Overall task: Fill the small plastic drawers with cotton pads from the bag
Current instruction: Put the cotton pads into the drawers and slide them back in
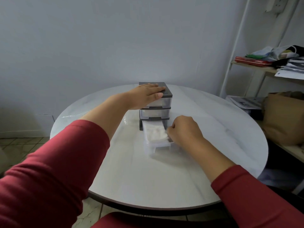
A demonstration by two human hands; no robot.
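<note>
A small drawer unit [167, 94] with a dark grey frame and clear drawers stands on the round white table [213, 129]. My left hand [146, 94] lies flat on its top with straight fingers. The bottom drawer [148, 146] is pulled out toward me and holds white cotton pads [155, 133]. My right hand [184, 130] is at the drawer's right side, fingers curled and pinching the edge of the pads. The two upper drawers are pushed in and look white inside. A clear plastic bag [125, 120] lies partly hidden behind my left forearm.
A brown paper bag [283, 117] stands at the right beside the table. Behind it a white shelf [256, 66] carries papers, cloths and a red item. A bare wall is behind the table, and tiled floor shows at the left.
</note>
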